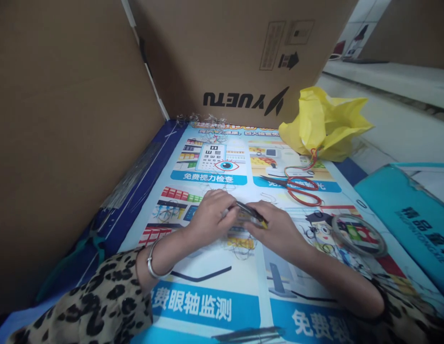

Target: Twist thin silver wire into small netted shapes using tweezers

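Note:
Over the middle of a printed poster (239, 296), my left hand (213, 216) and my right hand (274, 223) are close together. Between them is a slim dark tool (252, 211) with a yellow end, its exact kind unclear. The fingers of my right hand are closed around the yellow end. My left hand is pinched near the other end; a small grey tip shows at its thumb, and what it grips is mostly hidden. Thin bent wire pieces (243, 248) lie just below the hands. Scissors (303, 191) with red handles rest beyond my right hand.
Cardboard walls (222, 57) rise at the left and back. A yellow bag (322, 124) stands at the back right, a wire coil (360, 235) and teal box (404, 215) at right. Teal-handled pliers (81, 248) and straight wires (130, 179) lie left; dark strips (248, 334) in front.

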### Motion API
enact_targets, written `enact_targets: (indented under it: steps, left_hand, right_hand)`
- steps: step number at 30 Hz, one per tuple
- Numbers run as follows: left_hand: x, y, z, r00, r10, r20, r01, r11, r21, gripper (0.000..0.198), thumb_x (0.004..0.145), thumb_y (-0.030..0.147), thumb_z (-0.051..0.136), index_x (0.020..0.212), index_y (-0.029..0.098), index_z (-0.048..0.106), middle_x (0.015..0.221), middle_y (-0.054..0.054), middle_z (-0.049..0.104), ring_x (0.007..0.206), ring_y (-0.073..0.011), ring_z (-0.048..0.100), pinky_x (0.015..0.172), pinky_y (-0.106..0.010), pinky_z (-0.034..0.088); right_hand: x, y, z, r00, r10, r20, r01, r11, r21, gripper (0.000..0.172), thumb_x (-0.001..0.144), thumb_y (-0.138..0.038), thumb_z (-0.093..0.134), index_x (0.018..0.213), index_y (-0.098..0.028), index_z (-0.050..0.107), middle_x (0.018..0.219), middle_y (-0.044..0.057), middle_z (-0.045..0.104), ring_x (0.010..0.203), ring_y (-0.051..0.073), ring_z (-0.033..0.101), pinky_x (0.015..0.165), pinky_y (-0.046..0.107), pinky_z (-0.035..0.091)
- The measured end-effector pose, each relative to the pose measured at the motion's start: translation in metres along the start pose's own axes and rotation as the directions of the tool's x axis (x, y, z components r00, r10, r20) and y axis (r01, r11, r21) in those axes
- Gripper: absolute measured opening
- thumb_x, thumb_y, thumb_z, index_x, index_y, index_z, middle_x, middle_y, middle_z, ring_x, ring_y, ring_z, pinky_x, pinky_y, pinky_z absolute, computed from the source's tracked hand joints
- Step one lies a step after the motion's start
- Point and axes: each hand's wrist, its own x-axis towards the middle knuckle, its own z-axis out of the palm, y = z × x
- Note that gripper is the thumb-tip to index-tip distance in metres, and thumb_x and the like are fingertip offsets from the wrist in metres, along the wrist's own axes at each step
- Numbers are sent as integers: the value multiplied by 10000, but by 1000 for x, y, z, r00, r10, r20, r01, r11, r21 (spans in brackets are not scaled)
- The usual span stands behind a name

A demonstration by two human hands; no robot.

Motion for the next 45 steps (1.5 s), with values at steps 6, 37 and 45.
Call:
enact_targets:
  steps: [6,37,45]
  left_hand:
    - [-2,-2,-2,999,11,38,-8,995,-96,156,845,192,396,746,182,515,783,-47,603,804,-179,517,776,-320,377]
    - [-9,-1,3,987,107,118,-91,986,-138,227,910,262,320,721,182,416,687,-5,486,668,-141,443,674,-281,375]
    - [-8,-4,0,988,128,90,-120,989,-88,187,899,240,348,764,176,461,715,-18,531,703,-151,475,715,-300,390]
  right_hand:
    - [0,3,2,999,29,35,-30,999,14,118,728,-171,520,832,-196,571,775,-2,596,740,143,553,657,249,406]
    - [0,7,6,997,-23,72,8,981,196,136,720,-186,557,650,-198,440,671,-32,455,636,113,460,585,242,351]
    - [1,11,-10,984,-124,124,77,941,330,48,753,-221,556,721,-188,541,693,-19,490,650,109,466,605,238,374]
